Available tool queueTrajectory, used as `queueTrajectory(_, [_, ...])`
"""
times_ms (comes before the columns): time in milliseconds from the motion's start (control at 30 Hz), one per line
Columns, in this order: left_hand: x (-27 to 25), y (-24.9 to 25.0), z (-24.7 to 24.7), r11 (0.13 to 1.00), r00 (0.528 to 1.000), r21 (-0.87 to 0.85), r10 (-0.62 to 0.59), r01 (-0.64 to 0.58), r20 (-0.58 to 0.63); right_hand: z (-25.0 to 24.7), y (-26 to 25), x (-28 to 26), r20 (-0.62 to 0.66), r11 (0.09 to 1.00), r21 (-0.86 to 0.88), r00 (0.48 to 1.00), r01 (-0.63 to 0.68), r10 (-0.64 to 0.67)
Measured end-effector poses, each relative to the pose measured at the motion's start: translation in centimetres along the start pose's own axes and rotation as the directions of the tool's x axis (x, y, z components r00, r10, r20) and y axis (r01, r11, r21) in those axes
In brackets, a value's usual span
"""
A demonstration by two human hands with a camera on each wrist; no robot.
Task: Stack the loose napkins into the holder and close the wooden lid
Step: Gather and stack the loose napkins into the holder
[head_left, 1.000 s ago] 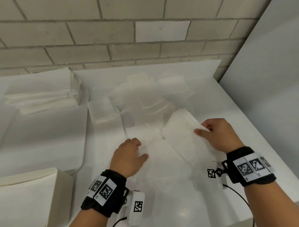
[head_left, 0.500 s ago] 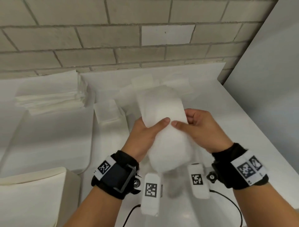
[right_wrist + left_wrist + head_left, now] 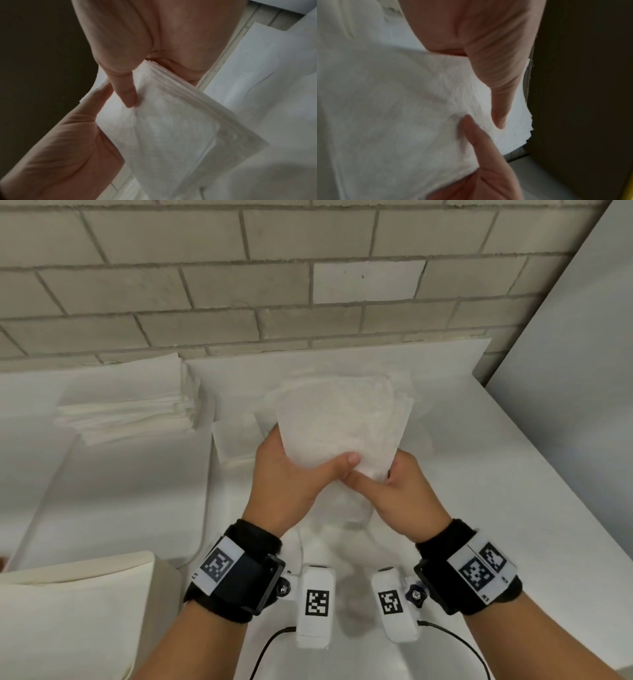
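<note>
A bundle of white napkins (image 3: 342, 419) stands upright above the middle of the white table (image 3: 496, 460). My left hand (image 3: 301, 474) grips its lower left side, thumb across the front. My right hand (image 3: 380, 484) grips its lower right corner, and the two thumbs meet. In the left wrist view the left hand (image 3: 488, 67) has its thumb on the napkins (image 3: 402, 108). In the right wrist view the right hand (image 3: 130, 83) pinches the layered napkin edges (image 3: 171, 128). More loose napkins (image 3: 236, 436) lie behind on the table. No wooden lid is in view.
A tall stack of napkins (image 3: 130, 409) sits at the back left on a white tray (image 3: 102, 501). A cream box (image 3: 68, 618) stands at the near left corner. A brick wall (image 3: 308, 285) closes the back, and a grey panel (image 3: 582, 371) closes the right.
A second ago my left hand lay on a napkin on the table while my right held a bundle. Both hands have since come together and lifted the bundle upright.
</note>
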State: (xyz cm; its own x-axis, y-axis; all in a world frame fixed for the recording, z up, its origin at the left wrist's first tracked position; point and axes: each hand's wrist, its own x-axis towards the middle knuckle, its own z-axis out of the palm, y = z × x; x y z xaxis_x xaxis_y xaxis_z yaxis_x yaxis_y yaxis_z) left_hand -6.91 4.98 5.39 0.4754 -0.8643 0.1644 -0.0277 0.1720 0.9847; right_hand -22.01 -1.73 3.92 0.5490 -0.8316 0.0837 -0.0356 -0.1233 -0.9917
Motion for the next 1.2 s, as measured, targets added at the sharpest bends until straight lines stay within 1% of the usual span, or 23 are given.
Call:
queueTrajectory(67, [0.0, -1.1, -0.1, 0.999, 1.0, 0.048, -0.005, 0.005, -0.017, 0.3, 1.4, 0.0, 0.013, 0.999, -0.047, 1.0, -0.021, 0.022])
queueTrajectory(167, [-0.5, -3.1, -0.2, 0.99, 0.996, 0.11, -0.086, 0.089, -0.029, 0.7, 4.2, 0.0, 0.056, 0.981, -0.124, 0.986, -0.15, 0.158])
queueTrajectory(200, [-0.6, -3.5, -0.3, 0.988, 0.994, 0.107, -0.104, 0.108, -0.044, 0.6, 4.7, 0.0, 0.05, 0.979, -0.125, 0.984, -0.164, 0.171])
queueTrajectory(300, [-0.7, -4.1, -0.5, 0.989, 0.989, 0.074, -0.125, 0.131, -0.083, 0.7, 5.0, 0.2, 0.015, 0.986, -0.094, 0.99, -0.141, 0.143])
queueTrajectory(433, [-0.5, -4.1, -0.2, 0.988, 0.988, 0.065, -0.139, 0.143, -0.067, 1.5, 5.0, 0.5, -0.023, 0.986, -0.108, 0.992, -0.128, 0.127])
queueTrajectory(500, [-0.3, -4.1, -0.2, 0.989, 0.991, 0.069, -0.13, 0.131, -0.021, 1.5, 4.8, 0.6, -0.044, 0.984, -0.114, 0.99, -0.137, 0.133])
queueTrajectory(567, [0.0, -3.5, -0.3, 0.992, 0.996, 0.084, -0.093, 0.091, 0.018, 1.2, 4.2, 0.9, -0.033, 0.988, -0.12, 0.995, -0.101, 0.098])
queueTrajectory(600, [0.2, -2.7, -0.3, 0.994, 0.998, 0.094, -0.06, 0.059, 0.013, 0.9, 3.8, 1.1, -0.023, 0.991, -0.113, 0.997, -0.078, 0.076])
queueTrajectory(633, [0.6, -1.9, -0.4, 0.996, 1.0, 0.088, -0.025, 0.026, -0.009, 0.6, 3.3, 1.3, -0.007, 0.992, -0.106, 0.998, -0.064, 0.064])
queueTrajectory(700, [1.2, -0.1, -1.1, 1.0, 0.998, -0.016, 0.018, -0.02, -0.067, -0.4, 2.9, 1.5, 0.048, 0.987, -0.131, 0.994, -0.089, 0.096])
queueTrajectory(733, [1.6, 0.5, -1.7, 0.997, 0.996, -0.076, 0.027, -0.034, -0.091, -0.9, 2.8, 1.5, 0.059, 0.98, -0.171, 0.991, -0.105, 0.116])
queueTrajectory(767, [1.8, 1.0, -2.4, 0.993, 0.993, -0.106, 0.03, -0.041, -0.111, -1.6, 2.7, 1.6, 0.039, 0.974, -0.196, 0.991, -0.114, 0.124])
queueTrajectory(800, [2.0, 1.2, -3.1, 0.994, 0.991, -0.097, 0.031, -0.043, -0.127, -2.3, 2.4, 1.7, -0.007, 0.977, -0.178, 0.993, -0.116, 0.116])
queueTrajectory(867, [1.8, 0.9, -4.4, 0.998, 0.991, -0.06, 0.021, -0.029, -0.133, -3.7, 1.7, 1.9, -0.116, 0.995, -0.058, 0.99, -0.085, 0.078])
queueTrajectory(933, [1.3, -0.5, -5.2, 0.999, 0.994, -0.034, -0.008, 0.004, -0.108, -4.7, 1.1, 1.9, -0.164, 1.0, 0.0, 0.986, -0.028, 0.028])
queueTrajectory(967, [0.9, -1.6, -5.4, 1.0, 0.996, 0.002, -0.028, 0.029, -0.09, -4.7, 1.3, 1.9, -0.171, 1.0, 0.003, 0.985, -0.027, 0.027])
queueTrajectory(1000, [0.6, -2.8, -5.4, 0.996, 0.996, 0.062, -0.052, 0.056, -0.073, -4.4, 2.1, 1.8, -0.176, 0.999, -0.008, 0.983, -0.047, 0.045])
queueTrajectory(1067, [-0.2, -5.5, -5.0, 0.977, 0.993, 0.182, -0.102, 0.11, -0.053, -3.1, 4.3, 1.4, -0.167, 0.99, -0.05, 0.978, -0.132, 0.122])
queueTrajectory(1133, [-1.0, -7.5, -4.6, 0.96, 0.986, 0.229, -0.149, 0.163, -0.078, -1.9, 6.2, 1.1, -0.168, 0.974, -0.069, 0.965, -0.217, 0.203])
queueTrajectory(1200, [-1.2, -8.5, -4.6, 0.955, 0.982, 0.243, -0.147, 0.172, -0.115, -1.8, 6.8, 1.3, -0.222, 0.971, -0.058, 0.951, -0.232, 0.214])
